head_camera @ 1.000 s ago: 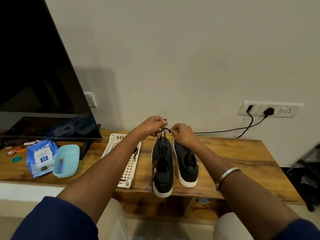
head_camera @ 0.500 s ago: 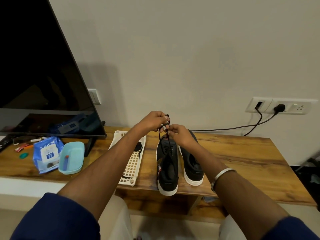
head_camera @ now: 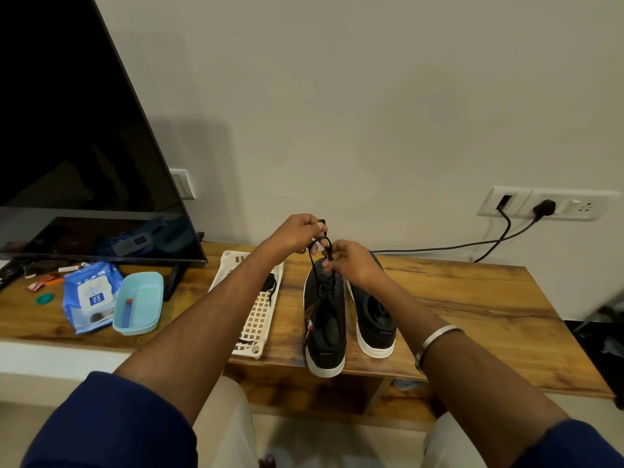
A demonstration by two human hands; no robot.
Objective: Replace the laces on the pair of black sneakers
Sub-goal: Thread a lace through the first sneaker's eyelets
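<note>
Two black sneakers with white soles stand side by side on the wooden table (head_camera: 472, 305), heels toward me. The left sneaker (head_camera: 325, 327) has a black lace (head_camera: 315, 265) threaded through its eyelets, and the lace ends rise above its toe. My left hand (head_camera: 297, 233) pinches one lace end with a small loop showing. My right hand (head_camera: 351, 261) pinches the other end just beside it, over the toe of the right sneaker (head_camera: 376, 315). Another black lace (head_camera: 270, 287) lies in the white tray.
A white lattice tray (head_camera: 256, 315) lies left of the sneakers. Farther left sit a light blue dish (head_camera: 140, 307), a wipes pack (head_camera: 89, 293), small items and a large dark TV (head_camera: 77, 157). Cables (head_camera: 439, 246) run from wall sockets along the table's back edge.
Both hands have lifted the lace ends higher and brought them together, forming a small loop between the fingers. The camera view has shifted slightly upward.
</note>
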